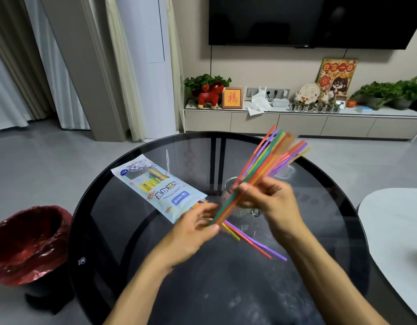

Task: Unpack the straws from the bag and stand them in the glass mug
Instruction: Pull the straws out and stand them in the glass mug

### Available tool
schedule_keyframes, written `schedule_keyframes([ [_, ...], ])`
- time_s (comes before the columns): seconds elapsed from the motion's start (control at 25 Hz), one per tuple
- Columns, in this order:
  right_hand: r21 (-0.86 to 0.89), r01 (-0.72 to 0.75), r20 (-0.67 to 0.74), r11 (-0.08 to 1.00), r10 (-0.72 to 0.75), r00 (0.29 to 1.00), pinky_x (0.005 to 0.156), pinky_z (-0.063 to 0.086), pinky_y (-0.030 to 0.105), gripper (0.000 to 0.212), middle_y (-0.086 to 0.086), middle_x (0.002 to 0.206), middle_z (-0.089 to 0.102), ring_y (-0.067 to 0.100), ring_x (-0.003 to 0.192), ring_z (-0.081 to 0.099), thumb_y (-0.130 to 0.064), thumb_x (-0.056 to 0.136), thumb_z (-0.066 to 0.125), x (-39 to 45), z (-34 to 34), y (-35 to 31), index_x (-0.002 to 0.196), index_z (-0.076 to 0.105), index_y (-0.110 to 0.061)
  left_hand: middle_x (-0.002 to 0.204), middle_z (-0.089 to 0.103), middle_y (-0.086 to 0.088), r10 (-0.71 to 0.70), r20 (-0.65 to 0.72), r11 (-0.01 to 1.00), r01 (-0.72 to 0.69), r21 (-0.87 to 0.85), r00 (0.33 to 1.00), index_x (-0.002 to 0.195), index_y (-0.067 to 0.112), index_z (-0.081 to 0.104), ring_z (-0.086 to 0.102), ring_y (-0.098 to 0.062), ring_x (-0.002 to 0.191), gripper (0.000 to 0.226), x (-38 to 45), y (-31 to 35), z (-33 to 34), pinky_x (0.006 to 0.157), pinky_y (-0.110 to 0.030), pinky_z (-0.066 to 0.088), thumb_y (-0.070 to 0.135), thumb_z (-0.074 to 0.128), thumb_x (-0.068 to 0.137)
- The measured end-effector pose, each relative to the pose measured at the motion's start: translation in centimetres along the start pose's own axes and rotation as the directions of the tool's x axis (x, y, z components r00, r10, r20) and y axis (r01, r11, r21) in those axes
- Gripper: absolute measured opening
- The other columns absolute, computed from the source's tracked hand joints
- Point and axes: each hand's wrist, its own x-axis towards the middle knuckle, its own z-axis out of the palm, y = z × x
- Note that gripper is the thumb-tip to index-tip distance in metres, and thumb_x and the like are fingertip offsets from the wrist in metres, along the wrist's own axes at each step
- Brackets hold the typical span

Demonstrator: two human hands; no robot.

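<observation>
Straws [268, 160]: one bundle gripped, right hand [273, 200].

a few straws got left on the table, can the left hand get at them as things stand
Probably yes: the loose straws lie bare on the table just right of the left hand, nothing over them, though its fingers are at the bunch the right hand grips.

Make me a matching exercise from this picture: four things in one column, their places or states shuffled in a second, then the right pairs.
1. bundle of straws
2. straw bag
3. glass mug
4. loose straws

A. lying on the table, stray
B. flat on the table, opened
C. gripped in the right hand
D. standing behind the hands, no straws in it

Pairs: 1-C, 2-B, 3-D, 4-A
</observation>
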Motion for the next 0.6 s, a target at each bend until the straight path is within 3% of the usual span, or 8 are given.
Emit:
schedule_keyframes([
  [0.12,0.138,0.091,-0.416,0.986,-0.026,0.909,0.064,0.06,0.027,0.006,-0.002,0.068,0.075,0.011,0.062,0.07,-0.006,0.089,0.066,2.5,-2.8,-1.5,0.086,0.071,-0.007,0.108,0.071,0.003,-0.025,-0.369,0.997,-0.003,-0.075,0.929,0.106,0.026,0.066,0.068,-0.01,0.098,0.024,-0.6,1.2,-1.5,0.084,-0.024,0.054,0.01,0.066,0.088],
  [0.2,0.073,0.099,-0.543,0.992,-0.044,0.839,0.066,0.061,0.028,0.006,0.001,0.074,0.074,0.011,0.066,0.071,-0.01,0.09,0.067,3.5,-3.8,-1.3,0.086,0.071,-0.01,0.104,0.072,0.003,-0.039,-0.433,0.998,0.014,-0.06,0.901,0.1,0.027,0.068,0.068,-0.012,0.097,0.019,-0.8,1.2,-2.0,0.088,-0.03,0.054,0.012,0.066,0.088],
  [0.32,-0.056,0.026,-0.502,0.998,-0.051,0.863,0.067,0.061,0.026,0.007,0.004,0.085,0.075,0.013,0.075,0.075,-0.012,0.09,0.067,3.8,-3.0,0.3,0.094,0.072,-0.013,0.101,0.073,0.005,-0.034,-0.414,0.999,0.026,-0.025,0.91,0.098,0.026,0.068,0.068,-0.013,0.096,0.018,-1.0,1.1,-1.6,0.088,-0.029,0.054,0.011,0.066,0.088],
  [0.4,-0.15,-0.032,-0.464,0.988,-0.042,0.885,0.066,0.062,0.027,0.007,0.003,0.082,0.075,0.014,0.072,0.074,-0.011,0.09,0.067,4.0,-2.3,1.3,0.092,0.073,-0.011,0.099,0.073,0.006,-0.019,-0.409,1.0,0.027,0.014,0.912,0.095,0.028,0.069,0.068,-0.012,0.094,0.018,-0.8,1.1,-1.2,0.086,-0.028,0.054,0.012,0.066,0.087],
  [0.6,-0.377,-0.138,-0.403,0.916,-0.028,0.915,0.068,0.063,0.044,0.018,0.0,0.072,0.075,0.019,0.067,0.074,-0.022,0.084,0.072,5.1,-2.2,3.3,0.067,0.07,-0.026,0.093,0.07,0.014,0.037,-0.376,0.976,0.046,0.211,0.926,0.09,0.03,0.067,0.063,0.002,0.086,0.018,-0.2,0.7,-0.3,0.07,-0.012,0.051,0.013,0.063,0.087],
])
